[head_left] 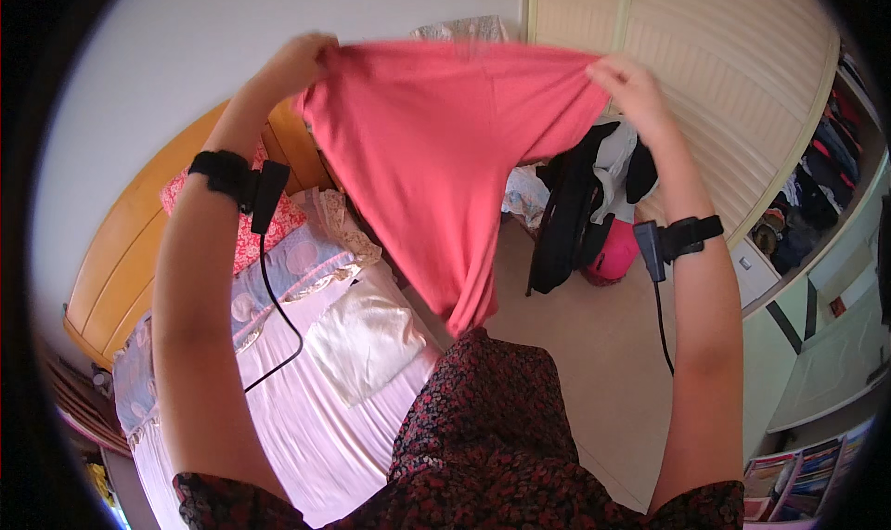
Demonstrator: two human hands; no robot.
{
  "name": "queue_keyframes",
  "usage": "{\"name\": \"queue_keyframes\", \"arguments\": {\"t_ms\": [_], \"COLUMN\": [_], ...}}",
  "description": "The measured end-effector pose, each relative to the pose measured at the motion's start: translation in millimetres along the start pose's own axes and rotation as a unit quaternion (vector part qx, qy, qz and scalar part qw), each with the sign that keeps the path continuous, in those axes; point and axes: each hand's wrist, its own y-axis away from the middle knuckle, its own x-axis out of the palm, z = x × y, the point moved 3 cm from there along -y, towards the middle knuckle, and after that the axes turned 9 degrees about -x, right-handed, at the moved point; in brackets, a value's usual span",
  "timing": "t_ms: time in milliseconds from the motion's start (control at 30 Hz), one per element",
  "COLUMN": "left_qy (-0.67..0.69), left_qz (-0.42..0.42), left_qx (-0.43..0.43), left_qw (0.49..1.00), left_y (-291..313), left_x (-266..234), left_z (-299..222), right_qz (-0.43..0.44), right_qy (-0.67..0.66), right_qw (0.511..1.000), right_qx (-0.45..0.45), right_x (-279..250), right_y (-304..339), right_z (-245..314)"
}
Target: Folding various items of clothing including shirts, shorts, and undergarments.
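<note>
A coral-pink garment (422,140) hangs stretched between my two raised hands, its upper edge nearly level. My left hand (304,58) grips its upper left corner, fingers closed on the cloth. At the upper right end, my right hand (626,80) pinches the fabric and is slightly blurred. The cloth narrows downward into a bunched point close to my dark floral clothing. What kind of garment it is, I cannot tell for sure. Black straps with small dark devices and cables circle both my forearms.
To the left stands a bed with a wooden headboard (125,242), pillows (278,265) and a folded white cloth (367,340) on pink sheets. Beyond the garment are a black bag (561,219) and a bright pink round item (613,252). An open wardrobe shelf (807,191) holds clothes at right.
</note>
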Motion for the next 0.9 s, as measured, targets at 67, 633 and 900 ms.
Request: {"name": "queue_keyframes", "arguments": {"t_ms": [67, 633, 900], "left_qy": [0.230, -0.012, 0.171], "left_qz": [-0.064, -0.133, -0.015], "left_qx": [-0.032, 0.071, 0.123], "left_qw": [0.971, 0.989, 0.978], "left_y": [1, 11, 60], "left_x": [-4, 54, 43], "left_z": [-9, -85, -124], "right_qz": [-0.020, 0.017, 0.116], "right_qy": [-0.050, -0.054, -0.012], "right_qw": [0.998, 0.977, 0.960], "right_qx": [0.031, 0.208, 0.255], "right_x": [-16, -60, -68], "right_y": [-3, 89, 150], "right_z": [5, -64, -47]}}
